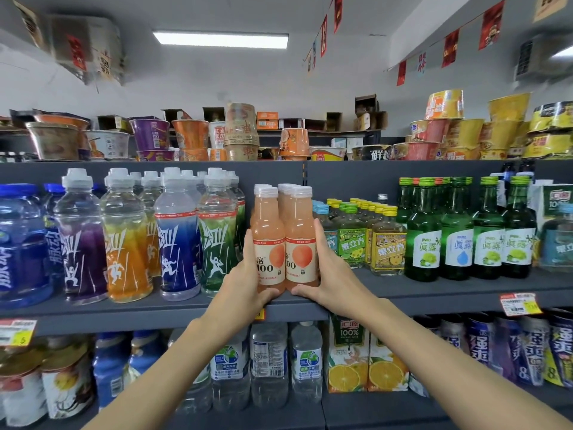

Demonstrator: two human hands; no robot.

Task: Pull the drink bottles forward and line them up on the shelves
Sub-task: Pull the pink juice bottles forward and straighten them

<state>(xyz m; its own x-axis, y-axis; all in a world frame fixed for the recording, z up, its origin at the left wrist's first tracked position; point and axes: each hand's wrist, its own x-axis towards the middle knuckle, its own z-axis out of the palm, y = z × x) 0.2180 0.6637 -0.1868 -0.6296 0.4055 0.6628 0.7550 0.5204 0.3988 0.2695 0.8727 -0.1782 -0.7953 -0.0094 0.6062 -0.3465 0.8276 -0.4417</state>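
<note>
Two hands on the job here. Our left hand (246, 271) is wrapped round the left pink bottle (269, 243), fingers running up its outer side and thumb hooked across the front of its base. Our right hand (325, 268) mirrors that on the right pink bottle (300, 243), thumb across the base too. Both bottles stand upright and touch each other, right at the front edge of the middle shelf (124, 311). More pink bottles (283, 189) are lined up behind them; we only see their white caps and shoulders.

Left of the pair is a row of sports drinks (176, 243) in purple, orange, blue and green, set a bit further back from the edge. To the right are small yellow-label bottles (387, 243), then tall green bottles (424, 237). Noodle cups (242, 131) pile up on the top shelf. Down below we can make out water bottles (268, 364) and orange juice cartons (347, 358).
</note>
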